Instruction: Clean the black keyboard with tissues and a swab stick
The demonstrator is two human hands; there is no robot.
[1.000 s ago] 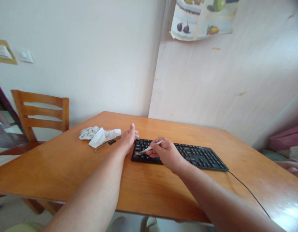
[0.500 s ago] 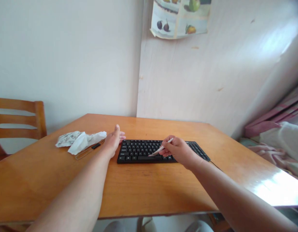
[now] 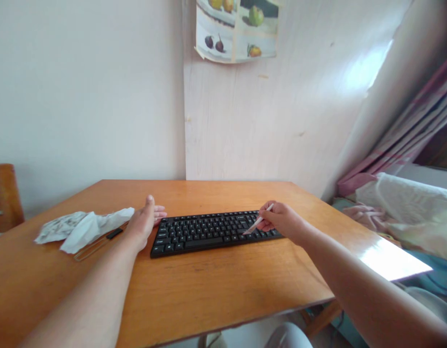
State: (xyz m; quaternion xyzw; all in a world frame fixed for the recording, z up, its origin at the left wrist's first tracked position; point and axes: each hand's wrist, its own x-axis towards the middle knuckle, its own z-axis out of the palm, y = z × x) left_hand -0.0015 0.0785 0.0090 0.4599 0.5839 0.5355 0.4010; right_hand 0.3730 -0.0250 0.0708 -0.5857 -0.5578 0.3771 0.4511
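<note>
While the right hand (image 3: 280, 218) pinches a slender white tool (image 3: 257, 223), tip angled left at the keyboard's (image 3: 205, 229) near rows (contact cannot be told), the left hand (image 3: 144, 223) is spread, thumb up, beside the keyboard's left end. Keyboard lies mid-bench (image 3: 209, 295); crumpled white material (image 3: 89, 227) lies far left.

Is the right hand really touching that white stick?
Touching: the head view shows the right hand gripping the white stick between its fingers.
</note>
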